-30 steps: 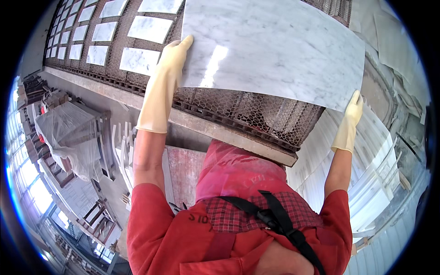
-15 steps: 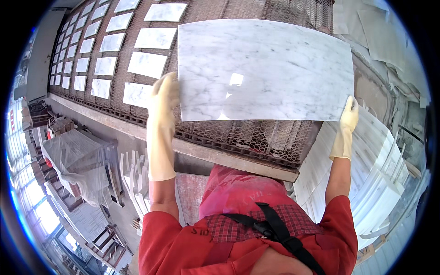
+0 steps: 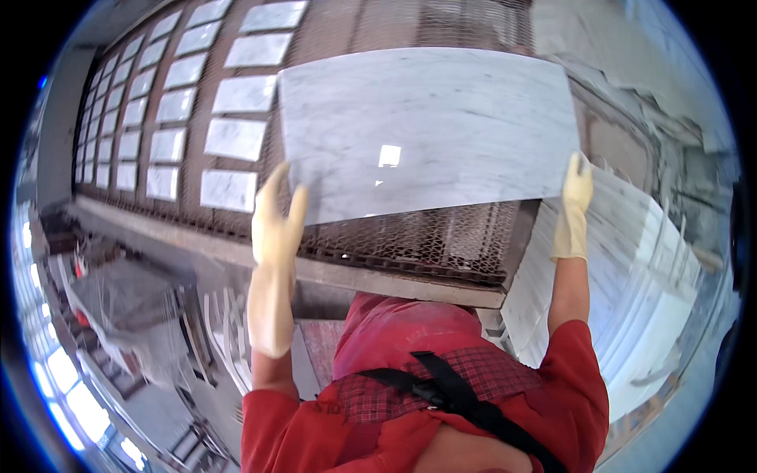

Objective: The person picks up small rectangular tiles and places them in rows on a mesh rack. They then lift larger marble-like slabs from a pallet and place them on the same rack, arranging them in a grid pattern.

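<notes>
Biggest thing here is the long bed of brown metal mesh (image 3: pixel 473 236), running under the slab and showing past its far and near edges. The slab itself is a large rectangular sheet of glossy white marble with grey veining (image 3: pixel 434 130) — everything else is placed off that. It's over the right part of the mesh, between the two hands, and I can't tell if it lies fully flat.

Right of the slab's near corner there's a stack of big pale slabs with grey-brown streaks (image 3: pixel 607 276). Nearer the camera than the slab is the wearer's red clothing (image 3: pixel 410 335), with a black strap across it. Well off to the slab's left, and lower down, sits a bundle wrapped in clear plastic (image 3: pixel 130 307).

Hands: the left hand in a long cream rubber glove (image 3: pixel 276 229) is just beside the slab's left edge near the corner, thumb spread well away from the fingers; can't tell whether the thumb touches. The right hand in a matching glove (image 3: pixel 577 189) is at the slab's right edge, by the near corner — fingers close together, but no telling whether it's pinching.

Smallest: rows of little white marble tiles (image 3: pixel 235 139) left of the slab.
</notes>
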`<act>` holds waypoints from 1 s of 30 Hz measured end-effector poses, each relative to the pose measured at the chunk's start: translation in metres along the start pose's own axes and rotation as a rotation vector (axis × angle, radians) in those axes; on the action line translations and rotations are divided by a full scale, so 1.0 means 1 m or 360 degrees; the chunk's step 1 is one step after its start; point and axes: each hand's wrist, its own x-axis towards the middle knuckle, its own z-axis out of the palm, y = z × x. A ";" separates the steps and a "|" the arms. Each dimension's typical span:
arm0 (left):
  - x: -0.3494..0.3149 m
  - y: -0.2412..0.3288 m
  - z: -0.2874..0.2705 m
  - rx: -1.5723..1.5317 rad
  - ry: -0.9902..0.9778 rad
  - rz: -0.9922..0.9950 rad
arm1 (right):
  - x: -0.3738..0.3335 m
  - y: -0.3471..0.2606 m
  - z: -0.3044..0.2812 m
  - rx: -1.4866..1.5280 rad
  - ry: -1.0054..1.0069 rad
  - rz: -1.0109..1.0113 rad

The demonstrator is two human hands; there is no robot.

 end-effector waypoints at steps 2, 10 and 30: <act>-0.018 -0.018 0.011 0.0355 -0.0036 0.0082 | 0.003 0.001 -0.003 0.0005 -0.0070 0.0051; 0.012 -0.024 0.060 0.0187 0.0230 -0.0082 | 0.024 0.005 -0.020 -0.0138 -0.0488 0.0395; 0.002 0.062 0.140 -0.0778 0.0530 -0.0581 | 0.135 0.039 0.003 0.0739 -0.0493 0.0743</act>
